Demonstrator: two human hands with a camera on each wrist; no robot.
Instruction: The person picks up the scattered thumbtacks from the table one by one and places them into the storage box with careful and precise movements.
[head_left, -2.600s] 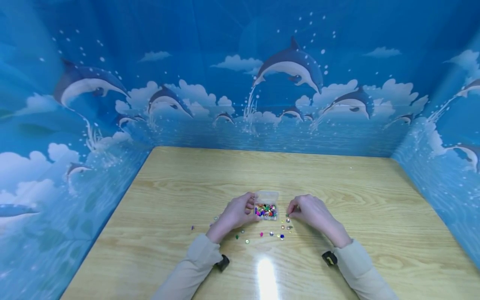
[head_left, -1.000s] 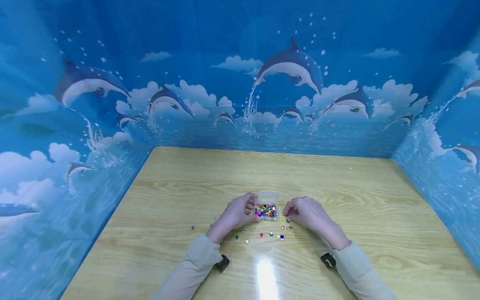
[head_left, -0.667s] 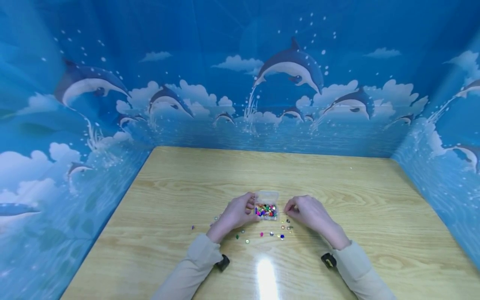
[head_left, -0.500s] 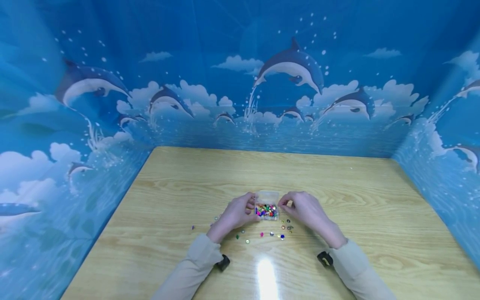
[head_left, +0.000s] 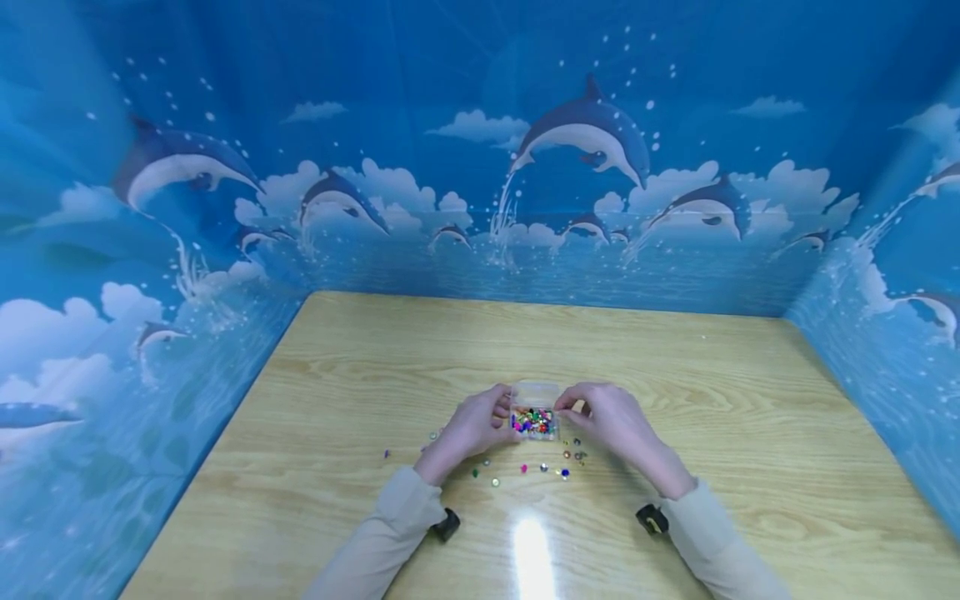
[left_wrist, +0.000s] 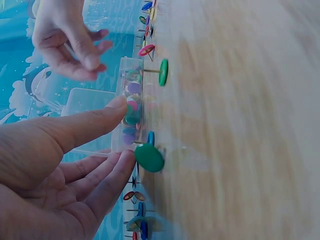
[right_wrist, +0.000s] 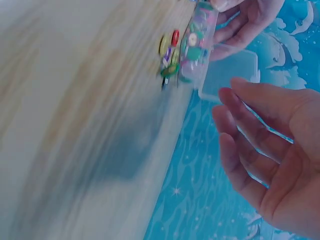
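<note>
A small clear plastic box (head_left: 534,425), lid (head_left: 536,393) raised at the back, holds many coloured thumbtacks. My left hand (head_left: 474,422) grips its left side, thumb at the front and fingers behind, as the left wrist view shows. My right hand (head_left: 606,412) hovers at the box's right edge with its fingers loosely bent; no tack shows between them in the right wrist view (right_wrist: 270,145). Loose thumbtacks lie in front of the box, among them a green tack (left_wrist: 149,157), a pink tack (head_left: 523,468) and a blue tack (head_left: 565,472).
More tacks lie to the right of the box, such as a gold-coloured tack (head_left: 567,455), and a purple tack (head_left: 387,454) lies far left. The wooden table (head_left: 405,350) is bounded by dolphin-printed curtains (head_left: 465,167) at the back and sides.
My right hand has moved left and slightly away from me, from the loose tacks to the right edge of the box. My left hand has stayed on the box.
</note>
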